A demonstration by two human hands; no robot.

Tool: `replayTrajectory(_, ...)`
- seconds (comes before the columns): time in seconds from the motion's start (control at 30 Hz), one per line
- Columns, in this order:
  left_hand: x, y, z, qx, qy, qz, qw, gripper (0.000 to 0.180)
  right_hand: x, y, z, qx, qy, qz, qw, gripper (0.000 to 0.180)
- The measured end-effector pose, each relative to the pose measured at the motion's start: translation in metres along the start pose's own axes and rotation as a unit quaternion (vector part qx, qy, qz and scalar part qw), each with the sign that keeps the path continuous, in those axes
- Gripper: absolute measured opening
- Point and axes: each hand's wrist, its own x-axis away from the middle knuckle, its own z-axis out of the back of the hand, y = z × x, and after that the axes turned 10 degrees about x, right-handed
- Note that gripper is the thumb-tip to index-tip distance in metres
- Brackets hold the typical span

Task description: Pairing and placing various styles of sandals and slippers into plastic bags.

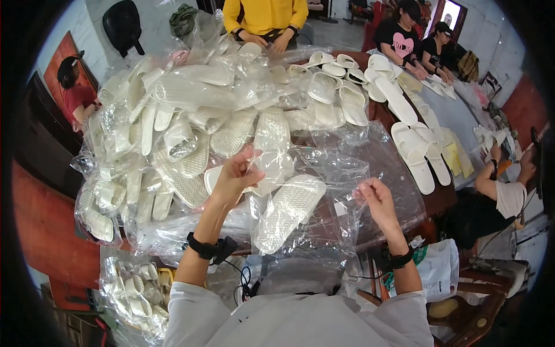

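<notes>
Clear plastic bag (324,191), crinkled and see-through, is stretched between the person's two hands at the near edge of the worktop (433,199). The left hand (234,176) is raised with its fingers pinched closed on the bag's upper left part. The right hand (376,199) is lower and to the right, its fingers curled and pinching the film as well. Each wrist wears a black band. Inside or just under the film, between the hands, lies a white slipper (286,211) with a dotted textured sole turned up, angled toward the near edge. I cannot tell whether it is fully inside the bag.

Beyond the left hand, a large heap of bagged white slippers (173,127) fills the left half of the worktop, wrapped in glossy plastic. Toward the far right corner, loose white slippers (413,147) lie in rows, soles down, with yellow paper sheets (454,156) beside them.

A person in a yellow top (266,14) sits at the far edge, hands on the pile. Two people in black shirts (419,43) work at the far right. Another person in a white shirt (509,194) leans in along the right edge. Below the near left corner, another bag of slippers (133,289) sits by the person's left arm.
</notes>
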Motion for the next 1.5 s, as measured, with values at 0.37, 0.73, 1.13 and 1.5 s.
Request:
replayTrajectory(0.37,0.003,-0.004,0.008,0.006,-0.046,0.086,0.995,0.047,-0.015,-0.041,-0.014,0.14,0.112,0.198,0.964,0.015)
replayTrajectory(0.73,-0.008,-0.006,0.008,0.149,0.05,0.053,0.986,0.026,-0.014,-0.031,-0.013,0.163,0.074,0.167,0.969,0.015)
replayTrajectory(1.13,-0.006,-0.019,0.009,0.069,0.178,-0.023,0.981,0.019,-0.025,-0.02,-0.014,0.057,0.16,0.135,0.976,0.011)
replayTrajectory(1.5,-0.002,0.008,0.01,-0.434,0.17,-0.148,0.873,0.042,-0.038,-0.034,-0.008,0.065,0.077,0.12,0.988,0.017)
